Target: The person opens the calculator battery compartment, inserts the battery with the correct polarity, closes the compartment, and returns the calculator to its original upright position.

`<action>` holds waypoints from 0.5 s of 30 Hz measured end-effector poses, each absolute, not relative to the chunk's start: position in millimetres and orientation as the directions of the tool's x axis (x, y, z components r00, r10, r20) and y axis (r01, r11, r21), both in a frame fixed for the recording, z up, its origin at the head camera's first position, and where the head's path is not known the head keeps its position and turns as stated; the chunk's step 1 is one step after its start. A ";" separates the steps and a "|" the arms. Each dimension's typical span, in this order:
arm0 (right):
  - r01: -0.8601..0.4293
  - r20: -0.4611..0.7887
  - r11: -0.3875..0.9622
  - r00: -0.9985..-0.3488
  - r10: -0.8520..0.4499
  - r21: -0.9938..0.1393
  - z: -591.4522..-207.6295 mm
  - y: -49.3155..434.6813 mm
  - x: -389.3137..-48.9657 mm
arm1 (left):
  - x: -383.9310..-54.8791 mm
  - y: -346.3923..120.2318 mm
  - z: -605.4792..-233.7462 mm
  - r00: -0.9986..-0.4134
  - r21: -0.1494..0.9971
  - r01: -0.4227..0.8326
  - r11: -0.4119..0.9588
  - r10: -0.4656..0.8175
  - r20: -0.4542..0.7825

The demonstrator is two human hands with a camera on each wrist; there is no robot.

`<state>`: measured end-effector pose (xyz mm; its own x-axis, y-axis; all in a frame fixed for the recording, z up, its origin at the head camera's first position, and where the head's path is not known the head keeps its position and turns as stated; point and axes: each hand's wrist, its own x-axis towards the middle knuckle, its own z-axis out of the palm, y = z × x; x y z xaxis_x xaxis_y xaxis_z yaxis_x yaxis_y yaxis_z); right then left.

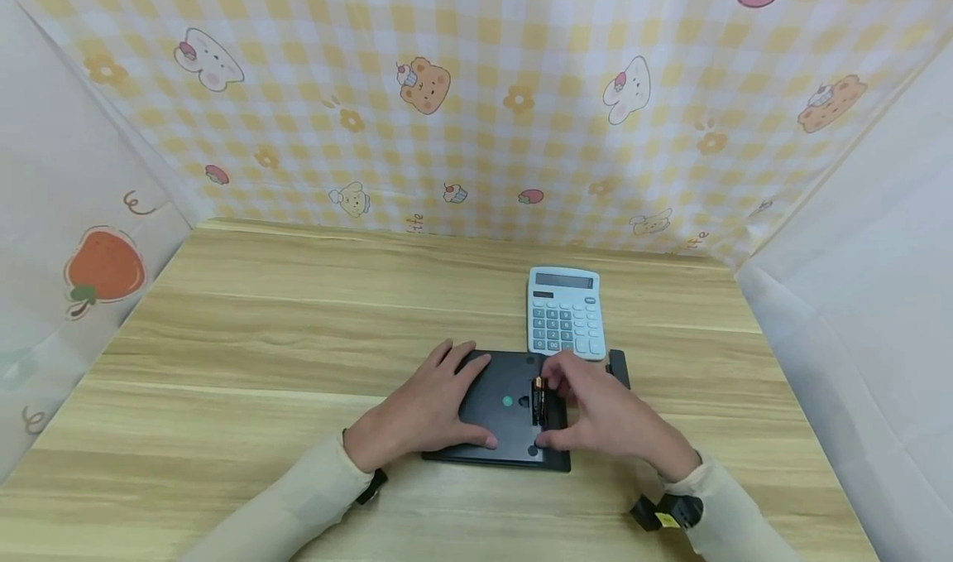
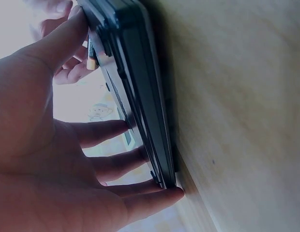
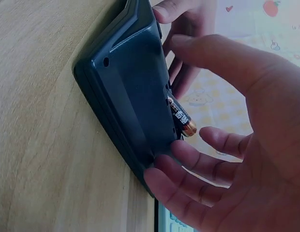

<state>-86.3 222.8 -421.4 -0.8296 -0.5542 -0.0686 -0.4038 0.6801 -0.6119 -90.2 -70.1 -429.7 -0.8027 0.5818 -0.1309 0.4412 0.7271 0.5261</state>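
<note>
A flat black device (image 1: 491, 409) with a round green sticker lies with its battery bay facing up. In the bay a black-and-copper battery (image 3: 181, 117) tilts, its copper end sticking out above the casing. My left hand (image 1: 424, 409) rests spread over the device's left part, fingertips at the far side and thumb on the nearer part of the back. My right hand (image 1: 596, 405) arches over the bay's right side, thumb at its near end. In the right wrist view its loosely bent index finger is close to the battery's copper end, with a small gap between.
Just beyond the device stands a light-blue calculator (image 1: 566, 314), buttons up. A small black piece (image 1: 619, 367) lies to the right, partly behind my right hand. A checkered cloth (image 1: 476, 132) closes off the wooden table's (image 1: 298, 322) back, with white cloth at both sides.
</note>
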 end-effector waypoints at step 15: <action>-0.445 -0.082 0.692 -0.806 -0.586 -0.568 -417.7 222.5 -80.1 | -90.2 -70.3 -429.5 -0.803 0.529 0.434 0.730 0.579 -0.141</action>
<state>-80.1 222.5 -417.7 -0.8060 -0.5862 -0.0824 -0.4451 0.6920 -0.5684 -90.2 -70.3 -429.5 -0.8027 0.5795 -0.1408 0.4339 0.7295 0.5288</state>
